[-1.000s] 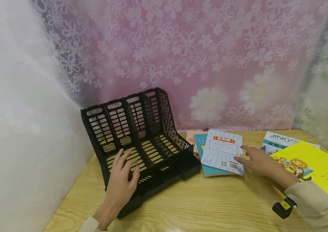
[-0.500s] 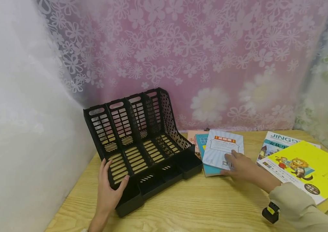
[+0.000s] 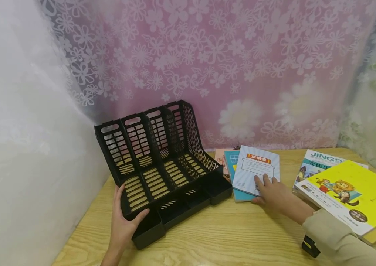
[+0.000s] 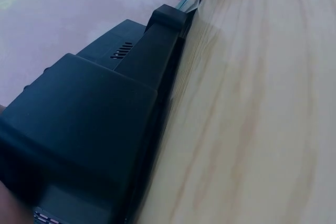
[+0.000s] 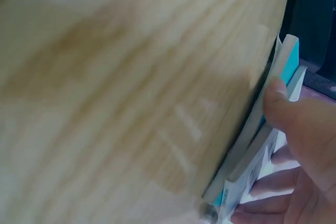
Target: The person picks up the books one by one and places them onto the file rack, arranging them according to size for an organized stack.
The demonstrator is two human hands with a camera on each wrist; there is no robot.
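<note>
The fingers of the right hand are laid half open on the cover of a pale-blue book, the thumb being set against the near edge of the books; whether they are pinched cannot be told. The left hand is spread wide, straight fingers along the outer side and thumb over the front, at the near left corner of a black rack.

The pale-blue book is laid flat over a teal book, which in turn partly covers a pink book. The pink book is partly hidden by the rack's right front corner, just beside the pile. The rack is divided into four slotted bays, with a tray in front. To the right, a magazine lettered "JINGD" is overlapped by a yellow book. All are borne by a wooden table, backed by a flowered pink curtain.
</note>
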